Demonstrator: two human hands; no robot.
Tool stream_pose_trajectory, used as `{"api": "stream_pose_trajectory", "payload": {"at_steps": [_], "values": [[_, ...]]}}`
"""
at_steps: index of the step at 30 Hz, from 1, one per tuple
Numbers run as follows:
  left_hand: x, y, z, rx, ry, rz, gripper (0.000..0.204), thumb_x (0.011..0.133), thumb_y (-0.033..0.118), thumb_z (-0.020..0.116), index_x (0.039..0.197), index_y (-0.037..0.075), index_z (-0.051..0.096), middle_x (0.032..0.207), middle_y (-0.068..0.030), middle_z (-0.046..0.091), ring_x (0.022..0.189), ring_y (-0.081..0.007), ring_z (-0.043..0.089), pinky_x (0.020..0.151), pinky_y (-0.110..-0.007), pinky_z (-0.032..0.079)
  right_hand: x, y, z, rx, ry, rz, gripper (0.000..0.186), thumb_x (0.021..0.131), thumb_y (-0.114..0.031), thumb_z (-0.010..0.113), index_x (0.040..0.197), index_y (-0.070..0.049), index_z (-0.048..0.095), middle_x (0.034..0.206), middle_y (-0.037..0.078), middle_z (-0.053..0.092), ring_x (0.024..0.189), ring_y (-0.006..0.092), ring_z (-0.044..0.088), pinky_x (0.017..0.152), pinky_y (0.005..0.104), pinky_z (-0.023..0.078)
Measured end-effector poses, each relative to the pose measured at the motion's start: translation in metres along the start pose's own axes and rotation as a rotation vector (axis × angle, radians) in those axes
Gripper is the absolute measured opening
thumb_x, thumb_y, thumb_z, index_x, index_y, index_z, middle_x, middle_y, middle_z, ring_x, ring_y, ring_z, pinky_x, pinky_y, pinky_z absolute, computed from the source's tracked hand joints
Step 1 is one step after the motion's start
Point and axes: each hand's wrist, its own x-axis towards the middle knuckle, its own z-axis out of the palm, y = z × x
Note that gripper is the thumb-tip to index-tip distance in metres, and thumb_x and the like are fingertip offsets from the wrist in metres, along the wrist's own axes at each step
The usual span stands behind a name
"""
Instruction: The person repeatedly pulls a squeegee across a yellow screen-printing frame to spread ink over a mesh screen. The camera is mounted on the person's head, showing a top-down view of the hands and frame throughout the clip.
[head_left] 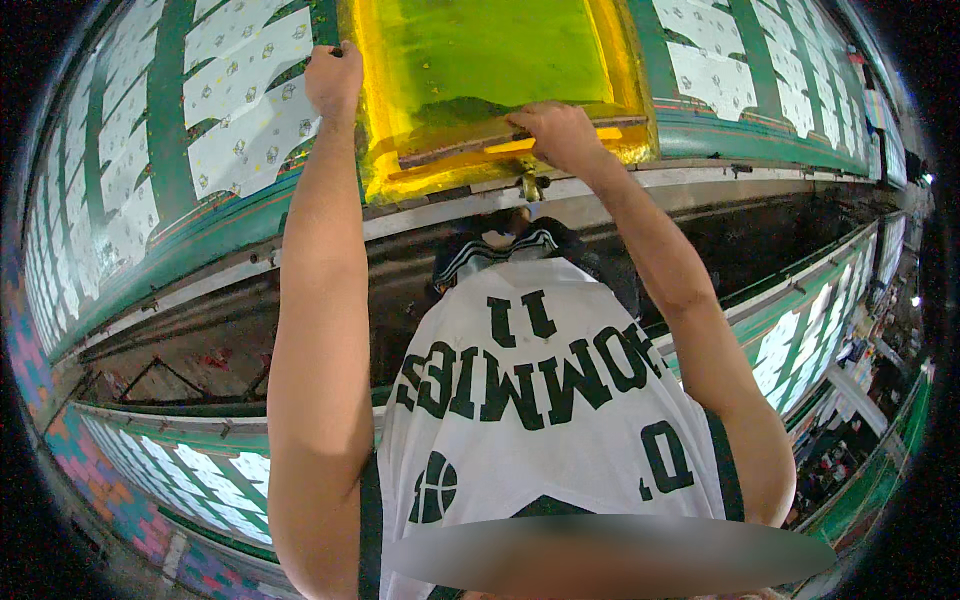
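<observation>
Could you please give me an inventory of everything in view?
Printing frame: one, yellow, top centre
Mesh: one, yellow-green, inside the frame
Bar: one, brown, across the frame's near end
Near table: one, green, under the frame
White pieces: many, white, some patterned, in rows on both tables
Rail: one, pale, along the near table's edge
Second table: one, green, lower left and right
Floor: one, multicoloured, far left
Jersey: one, white with dark lettering, lower centre
Left hand: one, bare, at the frame's left edge
Right hand: one, bare, on the bar
</observation>
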Motion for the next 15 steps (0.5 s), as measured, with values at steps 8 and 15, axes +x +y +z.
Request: {"api": "stream_pose_trajectory", "payload": {"at_steps": [8,15], "values": [[-0.004,0.008,-0.003,0.045,0.02,-0.013,0.043,0.089,0.044,0.066,0.106,0.005,0.076,0.105,-0.0216,0.076,0.101,-0.0406,0.073,0.09,-0.05,0.057,-0.013,0.0,0.01,-0.028,-0.026,-0.051,0.037,0.08,-0.009,0.068,0.117,-0.013,0.071,0.103,0.011,0.071,0.101,0.0349,0.07,0.084,0.0491,0.058],[0.002,0.011,-0.001,0.121,0.026,-0.001,0.044,0.088,0.041,0.068,0.107,0.003,0.077,0.103,-0.0223,0.076,0.1,-0.0405,0.073,0.09,-0.05,0.057,-0.05,0.02,0.015,0.243,-0.003,-0.337,0.056,0.087,-0.014,0.07,0.14,-0.003,0.054,0.132,0.023,0.061,0.125,0.0397,0.059,0.104,0.0491,0.052]]}}
